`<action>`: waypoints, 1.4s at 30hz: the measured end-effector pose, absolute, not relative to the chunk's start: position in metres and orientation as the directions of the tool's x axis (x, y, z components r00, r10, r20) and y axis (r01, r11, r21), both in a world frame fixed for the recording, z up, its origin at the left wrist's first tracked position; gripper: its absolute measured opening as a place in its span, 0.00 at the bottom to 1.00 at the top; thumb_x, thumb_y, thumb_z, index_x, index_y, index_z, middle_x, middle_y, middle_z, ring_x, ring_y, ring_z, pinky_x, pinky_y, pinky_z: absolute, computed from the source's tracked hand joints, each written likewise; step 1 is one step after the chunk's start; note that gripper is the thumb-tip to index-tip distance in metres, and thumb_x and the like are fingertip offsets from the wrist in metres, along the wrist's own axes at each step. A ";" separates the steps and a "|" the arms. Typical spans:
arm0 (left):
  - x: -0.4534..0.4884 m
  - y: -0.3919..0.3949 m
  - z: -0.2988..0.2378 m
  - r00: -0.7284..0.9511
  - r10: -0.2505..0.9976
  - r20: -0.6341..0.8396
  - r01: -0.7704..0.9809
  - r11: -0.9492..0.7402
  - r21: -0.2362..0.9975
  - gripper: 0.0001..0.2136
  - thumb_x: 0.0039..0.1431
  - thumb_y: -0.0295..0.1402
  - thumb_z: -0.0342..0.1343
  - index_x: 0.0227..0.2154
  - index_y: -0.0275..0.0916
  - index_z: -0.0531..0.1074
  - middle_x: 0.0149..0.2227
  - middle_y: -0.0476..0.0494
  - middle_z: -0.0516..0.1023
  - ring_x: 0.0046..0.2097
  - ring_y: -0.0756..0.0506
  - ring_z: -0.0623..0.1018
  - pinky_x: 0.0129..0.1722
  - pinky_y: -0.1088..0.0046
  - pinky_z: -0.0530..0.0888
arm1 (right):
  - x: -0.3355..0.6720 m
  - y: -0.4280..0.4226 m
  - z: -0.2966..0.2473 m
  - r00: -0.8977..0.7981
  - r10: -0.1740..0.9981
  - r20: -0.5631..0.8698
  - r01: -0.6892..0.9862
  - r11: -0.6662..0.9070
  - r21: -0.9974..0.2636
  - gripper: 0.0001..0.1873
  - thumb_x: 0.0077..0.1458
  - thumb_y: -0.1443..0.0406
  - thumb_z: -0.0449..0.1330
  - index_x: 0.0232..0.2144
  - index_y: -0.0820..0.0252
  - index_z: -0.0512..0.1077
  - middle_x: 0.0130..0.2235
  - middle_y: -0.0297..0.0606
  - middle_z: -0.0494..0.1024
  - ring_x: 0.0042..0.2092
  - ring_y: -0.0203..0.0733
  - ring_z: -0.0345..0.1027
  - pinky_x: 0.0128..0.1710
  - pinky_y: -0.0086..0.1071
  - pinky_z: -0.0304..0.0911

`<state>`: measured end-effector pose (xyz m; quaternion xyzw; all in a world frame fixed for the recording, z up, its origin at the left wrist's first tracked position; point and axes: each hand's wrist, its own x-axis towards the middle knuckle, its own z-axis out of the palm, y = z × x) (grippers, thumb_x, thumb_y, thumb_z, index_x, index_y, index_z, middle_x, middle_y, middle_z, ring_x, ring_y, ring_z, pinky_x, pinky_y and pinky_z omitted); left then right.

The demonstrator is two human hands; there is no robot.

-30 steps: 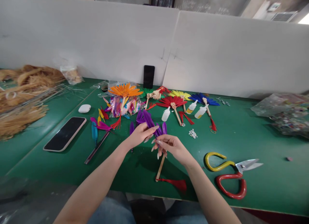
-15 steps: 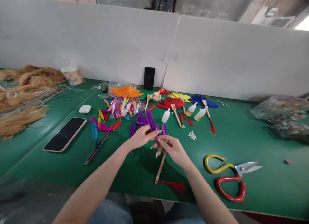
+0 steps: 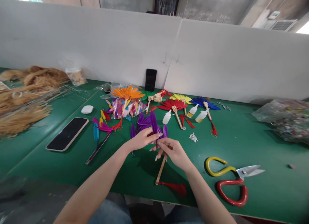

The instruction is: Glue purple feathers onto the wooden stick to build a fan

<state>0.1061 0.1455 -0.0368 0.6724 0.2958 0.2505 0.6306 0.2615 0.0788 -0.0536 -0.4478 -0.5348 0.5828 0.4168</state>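
Observation:
Over the middle of the green table (image 3: 265, 143), my left hand (image 3: 141, 139) pinches a purple feather (image 3: 154, 121) that stands upright between the two hands. My right hand (image 3: 172, 149) is closed on the top of a wooden stick (image 3: 160, 169) where several purple feathers are fixed. A red tassel (image 3: 175, 187) trails from the stick's lower end near the front edge. More loose purple feathers (image 3: 142, 120) lie just behind my hands.
Finished feather fans (image 3: 173, 104) in orange, red, yellow and blue lie further back with small glue bottles (image 3: 166, 117). Red and yellow scissors (image 3: 229, 180) lie at the right, a phone (image 3: 67, 133) and a dark rod (image 3: 98, 148) at the left. Straw bundles (image 3: 21, 95) fill the far left.
The purple feather in my left hand has turned from leaning left to standing upright, closer to the stick. My hands have drawn together slightly.

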 end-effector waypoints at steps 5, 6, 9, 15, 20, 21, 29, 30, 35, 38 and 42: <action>0.106 0.146 -0.036 0.708 0.706 -0.040 0.073 -0.017 0.997 0.12 0.56 0.42 0.51 0.28 0.37 0.66 0.18 0.55 0.62 0.19 0.55 0.62 0.18 0.78 0.58 | 0.262 0.079 -0.053 -0.256 0.963 -0.080 -0.019 -0.088 -0.996 0.18 0.53 0.52 0.54 0.34 0.62 0.69 0.34 0.40 0.76 0.24 0.34 0.71 0.16 0.23 0.55; 0.106 0.146 -0.036 0.710 0.703 -0.040 0.070 -0.014 0.997 0.12 0.56 0.42 0.51 0.28 0.37 0.66 0.18 0.55 0.62 0.19 0.54 0.63 0.18 0.78 0.58 | 0.262 0.079 -0.053 -0.260 0.962 -0.080 -0.023 -0.089 -0.996 0.18 0.53 0.52 0.54 0.34 0.62 0.69 0.34 0.40 0.77 0.24 0.34 0.71 0.16 0.23 0.55; 0.106 0.146 -0.037 0.712 0.701 -0.042 0.065 -0.006 0.998 0.12 0.56 0.42 0.51 0.28 0.37 0.65 0.19 0.54 0.63 0.20 0.54 0.65 0.18 0.78 0.59 | 0.262 0.080 -0.054 -0.266 0.960 -0.085 -0.029 -0.096 -0.995 0.18 0.53 0.53 0.54 0.34 0.62 0.69 0.34 0.40 0.77 0.24 0.34 0.71 0.16 0.23 0.55; 0.106 0.147 -0.039 0.718 0.694 -0.057 0.094 -0.015 0.995 0.12 0.56 0.42 0.51 0.29 0.37 0.64 0.20 0.54 0.64 0.22 0.53 0.67 0.19 0.78 0.61 | 0.261 0.080 -0.055 -0.248 0.964 -0.093 -0.016 -0.100 -0.995 0.18 0.53 0.53 0.55 0.34 0.63 0.69 0.33 0.40 0.76 0.23 0.34 0.71 0.15 0.23 0.54; 0.105 0.147 -0.038 0.732 0.679 -0.061 0.074 0.010 0.997 0.12 0.57 0.42 0.51 0.29 0.36 0.63 0.19 0.55 0.63 0.21 0.54 0.67 0.20 0.78 0.61 | 0.261 0.080 -0.058 -0.245 0.966 -0.085 -0.025 -0.094 -0.995 0.18 0.52 0.52 0.55 0.34 0.62 0.69 0.32 0.39 0.76 0.23 0.34 0.70 0.15 0.23 0.52; 0.106 0.146 -0.038 0.735 0.676 -0.059 0.063 0.019 0.998 0.12 0.57 0.42 0.51 0.29 0.36 0.63 0.19 0.55 0.63 0.21 0.54 0.66 0.19 0.79 0.61 | 0.262 0.080 -0.058 -0.248 0.965 -0.082 -0.032 -0.093 -0.995 0.18 0.52 0.52 0.55 0.34 0.62 0.69 0.32 0.39 0.76 0.23 0.34 0.70 0.14 0.23 0.52; 0.108 0.147 -0.042 0.678 0.732 -0.070 -0.012 0.106 0.994 0.13 0.56 0.43 0.51 0.29 0.36 0.62 0.15 0.59 0.57 0.17 0.57 0.58 0.16 0.80 0.53 | 0.260 0.080 -0.059 -0.273 0.959 -0.079 -0.087 -0.106 -0.991 0.17 0.53 0.54 0.56 0.35 0.63 0.69 0.32 0.41 0.77 0.23 0.35 0.71 0.14 0.23 0.52; 0.108 0.147 -0.043 0.663 0.746 -0.064 -0.023 0.106 0.994 0.13 0.56 0.42 0.51 0.29 0.36 0.62 0.14 0.59 0.55 0.16 0.57 0.56 0.16 0.80 0.52 | 0.260 0.079 -0.059 -0.284 0.955 -0.081 -0.090 -0.110 -0.990 0.17 0.53 0.54 0.56 0.35 0.63 0.69 0.32 0.41 0.78 0.23 0.34 0.71 0.14 0.22 0.52; 0.108 0.152 -0.046 0.583 0.810 -0.068 -0.017 0.096 0.995 0.14 0.54 0.44 0.53 0.26 0.37 0.60 0.14 0.60 0.53 0.17 0.57 0.55 0.17 0.80 0.53 | 0.260 0.079 -0.055 -0.281 0.956 -0.085 -0.125 -0.124 -0.984 0.17 0.53 0.55 0.57 0.37 0.63 0.71 0.34 0.43 0.79 0.24 0.35 0.72 0.16 0.23 0.55; 0.109 0.152 -0.047 0.551 0.832 -0.068 0.031 0.061 0.998 0.15 0.53 0.45 0.53 0.25 0.37 0.61 0.15 0.59 0.54 0.17 0.56 0.57 0.19 0.79 0.57 | 0.261 0.079 -0.051 -0.294 0.951 -0.091 -0.161 -0.143 -0.976 0.18 0.54 0.55 0.56 0.41 0.63 0.70 0.36 0.44 0.78 0.25 0.35 0.72 0.16 0.23 0.56; 0.111 0.149 -0.045 0.546 0.838 -0.019 0.077 -0.028 0.997 0.15 0.53 0.45 0.52 0.26 0.36 0.62 0.16 0.58 0.58 0.19 0.55 0.60 0.20 0.79 0.58 | 0.261 0.079 -0.050 -0.316 0.945 -0.083 -0.156 -0.138 -0.978 0.18 0.55 0.55 0.54 0.39 0.63 0.71 0.35 0.44 0.78 0.26 0.36 0.72 0.16 0.23 0.57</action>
